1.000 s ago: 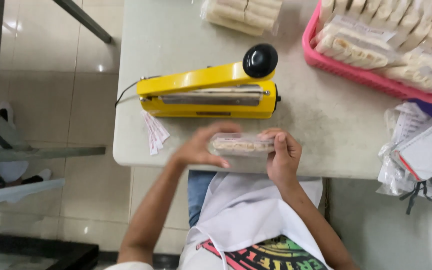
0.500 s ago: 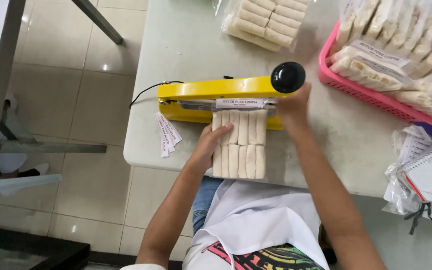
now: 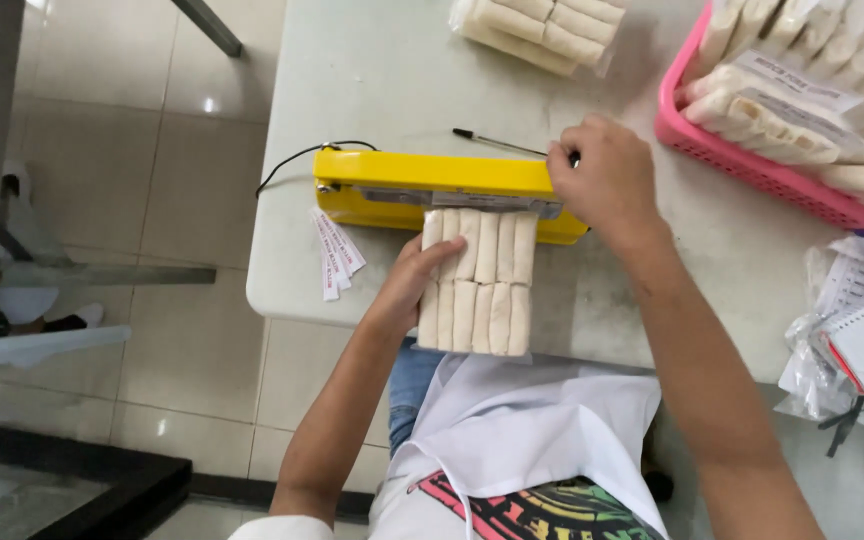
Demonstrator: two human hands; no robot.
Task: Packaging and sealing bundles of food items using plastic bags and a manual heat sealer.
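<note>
Pack (image 3: 476, 283) of pale rolls lies flat on the table (image 3: 652, 260), top edge under the yellow sealer (image 3: 432, 180), left hand (image 3: 414, 278) pressing its side, fingers flat, right hand (image 3: 604, 175) closed over the sealer's knob.

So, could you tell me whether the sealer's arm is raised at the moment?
No, the right hand presses the yellow sealer arm down flat on the bag of rolls.

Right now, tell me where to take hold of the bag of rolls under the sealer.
Probably grip the bag of rolls by its near, free end, coming from the table's front edge. Its far end is clamped under the yellow sealer's arm, pressed by the right hand; the left hand covers its left edge.
</note>
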